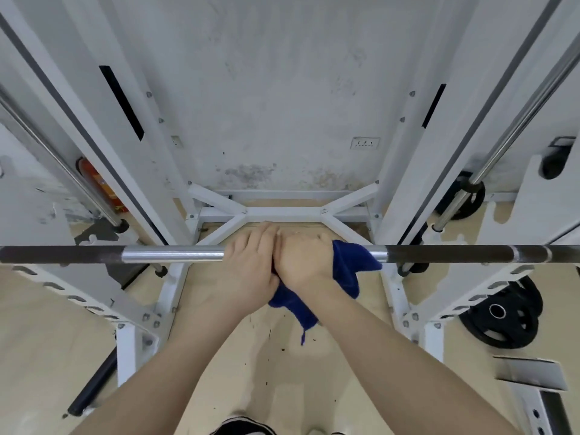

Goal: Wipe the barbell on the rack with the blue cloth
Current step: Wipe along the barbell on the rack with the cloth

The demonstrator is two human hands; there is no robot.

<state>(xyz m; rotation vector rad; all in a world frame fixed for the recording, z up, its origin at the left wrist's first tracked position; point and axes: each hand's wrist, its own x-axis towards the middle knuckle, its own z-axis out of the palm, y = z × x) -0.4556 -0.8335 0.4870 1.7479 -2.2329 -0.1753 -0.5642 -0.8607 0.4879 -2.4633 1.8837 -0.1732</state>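
The barbell point(172, 255) runs level across the view on the white rack point(147, 183), with a shiny middle section and dark knurled parts to both sides. A blue cloth point(348, 265) is draped over the bar's middle, its ends hanging below. My right hand point(303, 262) is closed over the cloth and the bar. My left hand point(251, 262) sits right beside it, touching it, fingers wrapped over the bar and the cloth's left edge. The stretch of bar under both hands is hidden.
White rack uprights stand left and right with chrome guide rods point(530, 114). A white X-shaped base brace point(282, 211) lies on the floor behind the bar. Black weight plates point(502, 315) rest at the right. My shoes show at the bottom edge.
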